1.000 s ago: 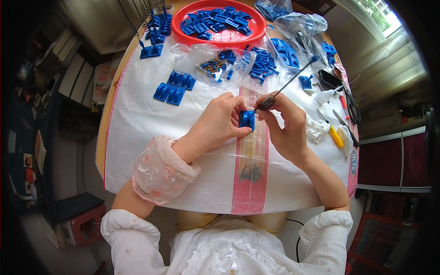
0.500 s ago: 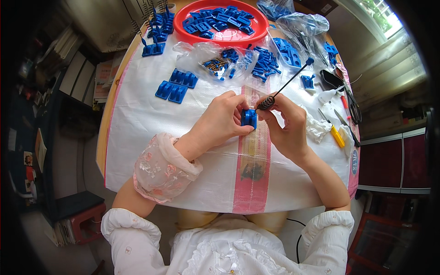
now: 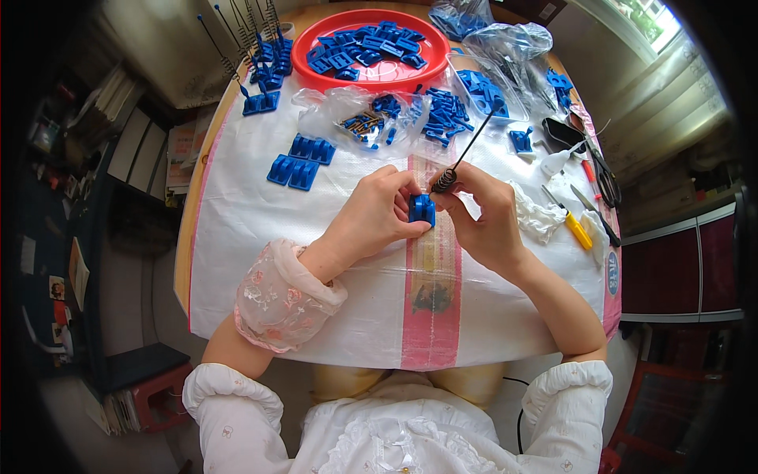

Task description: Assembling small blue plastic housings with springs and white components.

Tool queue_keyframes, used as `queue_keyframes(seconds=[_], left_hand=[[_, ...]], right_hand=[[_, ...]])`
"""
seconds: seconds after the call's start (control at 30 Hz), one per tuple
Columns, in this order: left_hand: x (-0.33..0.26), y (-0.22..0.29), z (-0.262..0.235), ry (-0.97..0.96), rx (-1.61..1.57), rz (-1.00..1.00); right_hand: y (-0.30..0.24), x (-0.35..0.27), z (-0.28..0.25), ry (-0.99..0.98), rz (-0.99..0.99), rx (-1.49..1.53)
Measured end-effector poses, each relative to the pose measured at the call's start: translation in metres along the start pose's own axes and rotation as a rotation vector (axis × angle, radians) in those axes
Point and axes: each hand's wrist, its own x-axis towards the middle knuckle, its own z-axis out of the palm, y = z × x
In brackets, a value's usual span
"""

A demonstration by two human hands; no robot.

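Between the thumb and fingers of my left hand [image 3: 369,209] is a small blue plastic base [image 3: 422,209], held a little above the sheet at the middle of the table. My right hand [image 3: 488,220] is closed on a thin black spring rod [image 3: 472,144]. Its coil sits at my fingertips and its blue tip points up and to the right. The rod's lower end meets the right side of the base; my fingers hide whether it is inserted. Left of my hands, several blue bases [image 3: 302,160] lie together without rods.
A red basin [image 3: 298,63] of blue parts stands at the back. Near it are a plastic bag [image 3: 316,101] of small pins, blue pegs [image 3: 446,117] and a clear tray [image 3: 517,110]. Bases with spring rods [image 3: 260,103] stand back left. Scissors [image 3: 606,186] and a yellow-handled screwdriver [image 3: 579,231] lie right.
The whole view has shifted slightly. Both hands keep their hold on the base and the rod. The spring rod now leans less to the right and stands steeper.
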Motion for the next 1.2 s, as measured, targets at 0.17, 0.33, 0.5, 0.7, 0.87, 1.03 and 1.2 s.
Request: queue_keyframes(seconds=[0.17,0.33,0.5,0.7,0.87,1.03,1.2], left_hand=[[0.0004,0.0001,0.001,0.002,0.0,-0.008],[0.0004,0.0003,0.0008,-0.007,0.001,-0.005],[-0.0005,-0.0003,0.001,-0.005,-0.006,-0.015],[-0.0001,0.0004,0.0008,-0.009,0.008,-0.002],[-0.001,-0.001,0.0013,0.001,-0.028,0.0],[-0.0006,-0.0013,0.0027,0.019,-0.044,0.033],[-0.0005,-0.0034,0.0019,0.005,-0.018,0.01]], right_hand=[[0.002,-0.0002,0.0004,0.009,-0.016,0.001],[0.0033,0.0024,0.0005,0.012,0.003,0.017],[0.0008,0.0038,0.0003,0.005,0.035,0.035],[0.0028,0.0025,-0.0009,0.001,0.068,0.055],[-0.0003,0.0031,-0.0004,0.005,0.046,0.034],[0.0007,0.003,-0.0013,-0.011,0.083,0.066],[-0.001,0.0035,-0.0015,-0.018,0.091,0.058]])
